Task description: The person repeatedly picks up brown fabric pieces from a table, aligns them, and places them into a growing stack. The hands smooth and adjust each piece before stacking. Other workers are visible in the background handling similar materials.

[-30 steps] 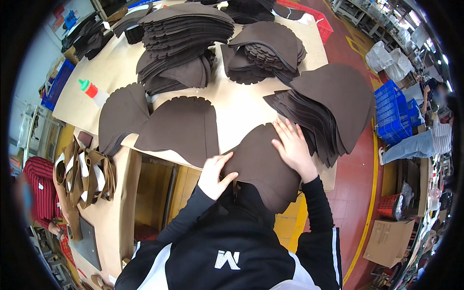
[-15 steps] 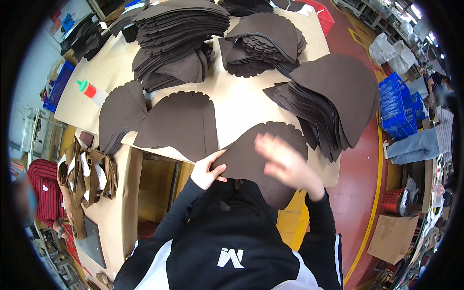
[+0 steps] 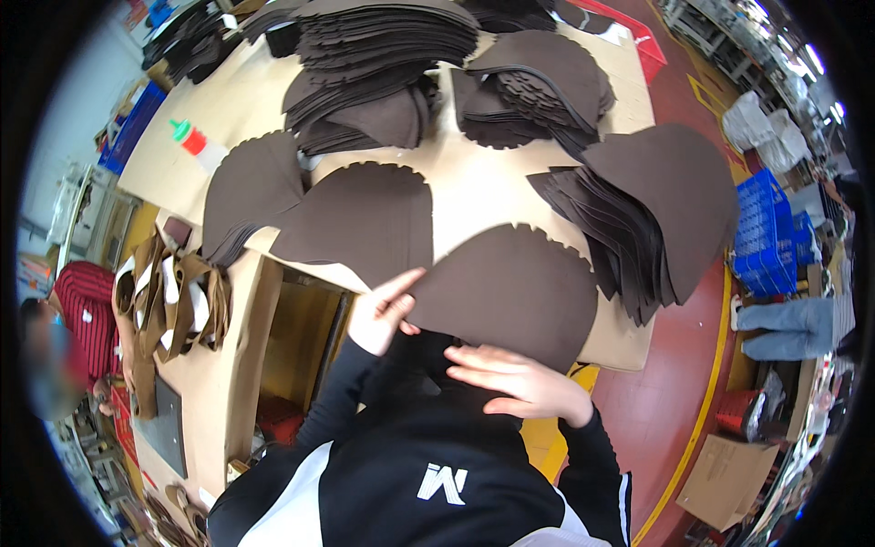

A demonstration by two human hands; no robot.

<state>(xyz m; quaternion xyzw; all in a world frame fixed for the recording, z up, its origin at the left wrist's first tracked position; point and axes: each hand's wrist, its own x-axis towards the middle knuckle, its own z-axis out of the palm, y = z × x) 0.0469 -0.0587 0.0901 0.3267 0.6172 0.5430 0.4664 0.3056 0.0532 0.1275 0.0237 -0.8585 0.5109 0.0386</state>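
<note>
A dark brown cut panel (image 3: 510,296) with a rounded, notched far edge lies at the table's near edge. My left hand (image 3: 383,314) pinches its left corner between thumb and fingers. Along the panel's near edge is my right hand (image 3: 521,381), its fingers stretched out flat and gripping nothing. Just beyond my left hand lies a stack of similar notched panels (image 3: 369,219). Another fanned pile of brown panels (image 3: 661,201) sits to the right and overhangs the table's right side.
Tall piles of brown panels (image 3: 383,46) and a folded stack (image 3: 547,82) cover the table's far part. A bottle with a green tip (image 3: 191,139) stands at the left. Brown and white strips (image 3: 173,296) hang left of me. Blue crates (image 3: 764,232) and a person in jeans (image 3: 788,328) are at the right.
My right hand has come from above the panel to its near edge. The panel's near right part, which hung down toward me, now lies flatter. The whole view has shifted slightly.
</note>
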